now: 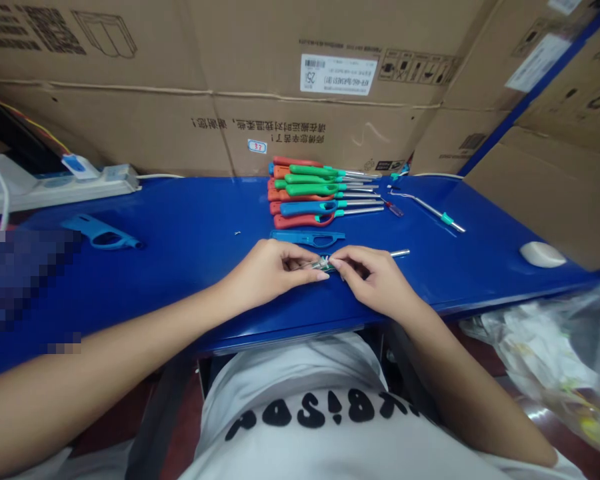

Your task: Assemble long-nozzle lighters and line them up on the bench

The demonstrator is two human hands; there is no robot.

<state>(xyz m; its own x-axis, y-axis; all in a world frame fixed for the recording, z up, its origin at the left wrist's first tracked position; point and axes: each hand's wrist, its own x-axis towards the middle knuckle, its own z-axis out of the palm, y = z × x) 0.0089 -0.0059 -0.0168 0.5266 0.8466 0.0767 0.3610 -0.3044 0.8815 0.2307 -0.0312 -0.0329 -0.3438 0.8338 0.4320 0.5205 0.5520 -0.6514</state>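
My left hand [279, 268] pinches the left end of a partly hidden lighter assembly [321, 264], with clear and greenish parts showing between the fingers. From the other side my right hand [373, 279] closes thumb and fingertips on the same assembly. A thin metal tube [400, 253] sticks out beyond the right hand and seems to belong to it. Just behind my fingers lies a blue plastic shell half [293, 237] with a trigger opening. Farther back, several long-nosed lighters [307, 208] in red, green, orange and blue lie side by side, their metal tubes pointing right.
On the blue table [190, 267], a blue lighter casing [103, 232] lies left. A small screwdriver [394, 209] and a loose metal tube with teal collar [437, 213] lie right, near a white mouse-shaped object [543, 254]. A power strip [115, 180] and cardboard [155, 120] stand behind.
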